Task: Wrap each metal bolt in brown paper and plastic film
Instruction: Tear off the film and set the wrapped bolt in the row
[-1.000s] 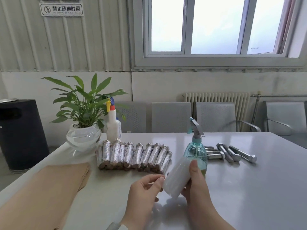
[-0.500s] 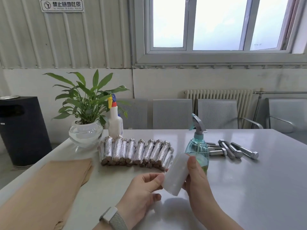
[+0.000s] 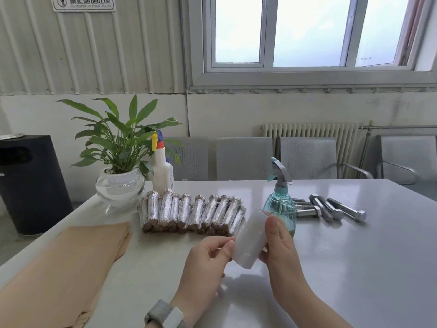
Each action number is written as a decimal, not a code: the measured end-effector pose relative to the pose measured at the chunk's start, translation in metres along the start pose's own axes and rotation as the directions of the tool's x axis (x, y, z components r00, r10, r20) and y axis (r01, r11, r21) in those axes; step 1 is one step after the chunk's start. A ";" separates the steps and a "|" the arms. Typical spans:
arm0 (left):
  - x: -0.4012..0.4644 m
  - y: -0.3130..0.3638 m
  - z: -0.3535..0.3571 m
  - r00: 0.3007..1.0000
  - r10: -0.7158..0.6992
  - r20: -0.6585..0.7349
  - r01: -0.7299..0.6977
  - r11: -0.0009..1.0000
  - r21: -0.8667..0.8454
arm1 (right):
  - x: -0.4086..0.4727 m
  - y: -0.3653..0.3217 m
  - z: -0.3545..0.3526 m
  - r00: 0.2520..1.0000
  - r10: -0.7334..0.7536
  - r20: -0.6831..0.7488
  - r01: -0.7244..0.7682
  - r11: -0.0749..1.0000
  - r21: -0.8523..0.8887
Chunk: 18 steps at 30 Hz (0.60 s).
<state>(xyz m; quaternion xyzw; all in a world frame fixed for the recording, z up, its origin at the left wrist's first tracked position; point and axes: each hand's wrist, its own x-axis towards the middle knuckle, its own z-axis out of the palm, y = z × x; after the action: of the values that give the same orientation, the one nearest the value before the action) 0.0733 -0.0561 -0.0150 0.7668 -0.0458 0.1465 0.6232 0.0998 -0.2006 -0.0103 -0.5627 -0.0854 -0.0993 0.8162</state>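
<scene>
The bare bolts [image 3: 331,209] are lying at two o'clock beyond the spray bottle [image 3: 280,207] while the right hand [image 3: 279,242] is gripping the film roll [image 3: 248,240] and the left hand [image 3: 208,263] is pinching its edge, risking tearing or clinging film.

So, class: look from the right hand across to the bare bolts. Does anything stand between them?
Yes. The blue spray bottle stands on the table just beyond the right hand, between it and the bare bolts. That hand also holds the roll of film.
</scene>
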 end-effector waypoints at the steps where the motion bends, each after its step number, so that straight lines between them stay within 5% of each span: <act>1: 0.000 -0.001 0.000 0.999 0.042 -0.018 -0.041 0.998 0.055 | 0.000 0.000 0.000 1.000 -0.007 -0.004 0.007 1.000 -0.003; 5: 0.000 -0.003 0.000 0.994 0.088 -0.060 -0.081 0.991 0.103 | 0.001 0.001 -0.001 1.000 -0.025 -0.015 0.025 1.000 -0.009; 9: 0.001 0.001 -0.001 0.991 -0.125 -0.042 0.114 0.973 -0.201 | 0.001 0.000 -0.001 1.000 -0.008 -0.014 0.008 1.000 0.010; 13: 0.004 0.003 -0.001 0.947 -0.308 0.095 0.313 0.806 -0.502 | -0.001 -0.001 0.002 1.000 0.017 0.007 -0.018 1.000 0.014; 18: 0.008 0.002 -0.006 0.880 -0.353 0.317 0.473 0.700 -0.535 | -0.003 -0.007 0.002 0.998 0.000 0.062 0.001 1.000 -0.023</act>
<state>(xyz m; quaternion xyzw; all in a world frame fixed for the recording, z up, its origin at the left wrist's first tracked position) 0.0794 -0.0494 -0.0100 0.5309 0.0254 -0.0936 0.8419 0.0951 -0.2011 -0.0040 -0.5750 -0.1096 -0.0831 0.8065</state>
